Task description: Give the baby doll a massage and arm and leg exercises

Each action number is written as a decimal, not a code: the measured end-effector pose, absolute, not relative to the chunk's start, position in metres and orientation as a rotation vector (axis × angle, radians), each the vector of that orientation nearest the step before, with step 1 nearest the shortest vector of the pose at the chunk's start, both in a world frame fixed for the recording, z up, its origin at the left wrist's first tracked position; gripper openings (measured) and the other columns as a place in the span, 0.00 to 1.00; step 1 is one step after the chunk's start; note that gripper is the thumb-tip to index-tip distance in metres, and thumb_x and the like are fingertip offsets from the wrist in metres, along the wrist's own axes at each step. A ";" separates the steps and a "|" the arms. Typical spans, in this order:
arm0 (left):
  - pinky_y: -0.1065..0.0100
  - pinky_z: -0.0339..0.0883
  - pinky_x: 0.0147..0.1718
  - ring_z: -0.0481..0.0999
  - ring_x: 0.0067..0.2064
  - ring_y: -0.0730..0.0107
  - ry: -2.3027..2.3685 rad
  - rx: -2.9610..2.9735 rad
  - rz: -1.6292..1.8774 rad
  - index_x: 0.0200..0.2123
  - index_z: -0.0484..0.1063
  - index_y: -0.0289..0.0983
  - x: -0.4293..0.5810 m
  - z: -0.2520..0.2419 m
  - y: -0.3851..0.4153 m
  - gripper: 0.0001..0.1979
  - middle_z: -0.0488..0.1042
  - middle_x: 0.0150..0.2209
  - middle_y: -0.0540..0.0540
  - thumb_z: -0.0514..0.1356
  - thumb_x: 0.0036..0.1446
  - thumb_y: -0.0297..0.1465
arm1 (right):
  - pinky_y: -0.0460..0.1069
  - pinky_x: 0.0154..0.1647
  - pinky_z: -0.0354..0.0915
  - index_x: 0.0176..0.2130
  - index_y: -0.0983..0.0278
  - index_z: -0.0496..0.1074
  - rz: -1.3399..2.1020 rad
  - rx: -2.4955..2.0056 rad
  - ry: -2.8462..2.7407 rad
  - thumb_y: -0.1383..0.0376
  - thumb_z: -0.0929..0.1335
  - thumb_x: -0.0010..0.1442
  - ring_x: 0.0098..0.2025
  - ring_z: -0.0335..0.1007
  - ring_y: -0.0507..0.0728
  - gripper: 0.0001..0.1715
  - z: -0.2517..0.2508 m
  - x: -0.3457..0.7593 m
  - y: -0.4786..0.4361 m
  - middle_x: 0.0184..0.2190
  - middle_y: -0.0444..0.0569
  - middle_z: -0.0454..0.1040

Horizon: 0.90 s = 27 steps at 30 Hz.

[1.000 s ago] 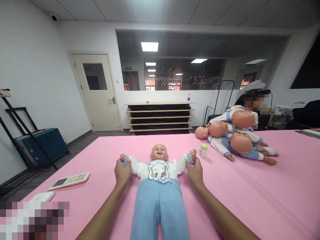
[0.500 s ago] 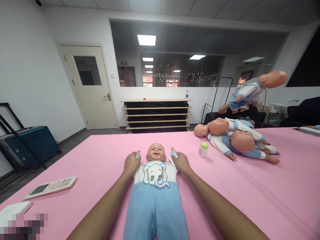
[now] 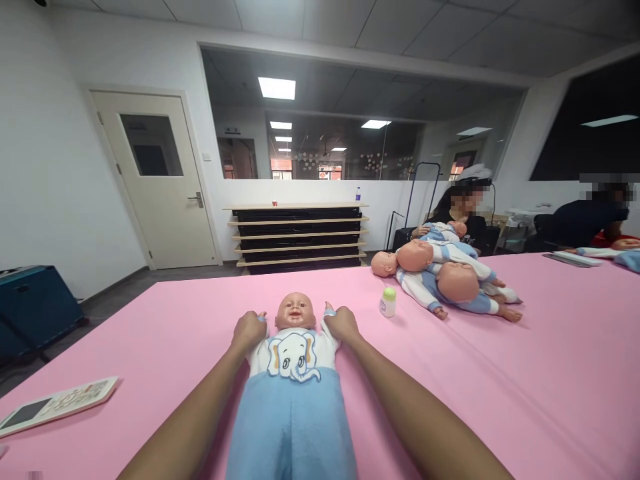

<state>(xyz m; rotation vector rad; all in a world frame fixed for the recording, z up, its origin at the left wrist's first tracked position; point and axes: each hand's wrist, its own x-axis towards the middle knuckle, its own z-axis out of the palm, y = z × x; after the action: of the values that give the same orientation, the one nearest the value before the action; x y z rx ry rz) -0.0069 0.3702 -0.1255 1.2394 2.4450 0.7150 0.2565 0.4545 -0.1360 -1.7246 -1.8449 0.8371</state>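
Note:
A baby doll [image 3: 295, 360] lies face up on the pink table [image 3: 165, 353], its head pointing away from me. It wears a white top with an elephant on the chest and blue trousers; its feet are out of frame. My left hand [image 3: 249, 333] is closed around the doll's arm on the left, with the small doll hand poking out above. Around the other arm, my right hand [image 3: 343, 325] is closed in the same way. Both doll arms are raised beside its head.
Right of the doll stands a small white bottle with a green cap [image 3: 387, 303]. Several dolls [image 3: 457, 283] lie heaped farther right. A remote control [image 3: 60, 403] rests at the left. Across the table a person [image 3: 457, 217] holds another doll; a second person [image 3: 583, 217] is at far right.
My view has turned slightly right, so things sit farther left. The person across has lowered their doll from up high. My hands keep their hold on the doll's arms.

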 end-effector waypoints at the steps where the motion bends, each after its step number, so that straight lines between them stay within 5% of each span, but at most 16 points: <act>1: 0.75 0.59 0.42 0.71 0.45 0.69 2.454 1.230 0.742 0.44 0.70 0.29 -0.008 -0.122 0.367 0.30 0.70 0.45 0.34 0.46 0.53 0.48 | 0.48 0.47 0.66 0.43 0.72 0.67 0.834 -1.697 -1.822 0.47 0.60 0.62 0.39 0.64 0.47 0.30 -0.134 0.258 0.451 0.36 0.51 0.68; 6: 0.71 0.61 0.51 0.67 0.56 0.64 2.473 1.252 0.903 0.61 0.54 0.43 -0.011 -0.095 0.339 0.35 0.66 0.54 0.44 0.51 0.48 0.43 | 0.49 0.50 0.66 0.48 0.71 0.67 0.811 -1.481 -1.725 0.52 0.63 0.61 0.42 0.64 0.48 0.26 -0.116 0.276 0.418 0.41 0.51 0.68; 12: 0.78 0.60 0.48 0.69 0.51 0.77 2.421 1.360 1.042 0.62 0.45 0.58 0.004 -0.065 0.269 0.38 0.67 0.52 0.56 0.52 0.46 0.40 | 0.53 0.56 0.65 0.62 0.65 0.55 0.808 -1.288 -1.621 0.58 0.67 0.58 0.50 0.65 0.51 0.36 -0.092 0.306 0.355 0.51 0.53 0.66; 18: 0.80 0.57 0.44 0.65 0.44 0.83 2.467 1.403 0.981 0.62 0.50 0.49 0.026 -0.076 0.202 0.36 0.69 0.39 0.51 0.50 0.47 0.39 | 0.51 0.51 0.65 0.59 0.65 0.58 0.748 -1.259 -1.678 0.60 0.69 0.54 0.45 0.64 0.49 0.36 -0.091 0.328 0.289 0.46 0.50 0.67; 23: 0.75 0.57 0.51 0.64 0.50 0.79 2.448 1.357 0.962 0.61 0.52 0.46 0.040 -0.104 0.167 0.34 0.61 0.55 0.50 0.47 0.49 0.39 | 0.50 0.50 0.64 0.60 0.64 0.56 0.721 -1.301 -1.727 0.63 0.66 0.55 0.44 0.63 0.49 0.35 -0.111 0.336 0.261 0.43 0.49 0.67; 27: 0.74 0.55 0.51 0.63 0.50 0.79 2.429 1.343 0.956 0.54 0.61 0.42 0.048 -0.118 0.152 0.26 0.62 0.53 0.49 0.45 0.49 0.36 | 0.51 0.54 0.61 0.57 0.65 0.60 0.668 -1.304 -1.844 0.67 0.64 0.55 0.48 0.61 0.50 0.30 -0.124 0.342 0.252 0.45 0.49 0.66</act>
<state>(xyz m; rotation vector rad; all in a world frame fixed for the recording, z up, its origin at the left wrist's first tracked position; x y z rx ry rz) 0.0477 0.1521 -0.1179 1.3434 2.4286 0.9560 0.3424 0.2517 -0.1241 -1.3043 -1.8438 0.6678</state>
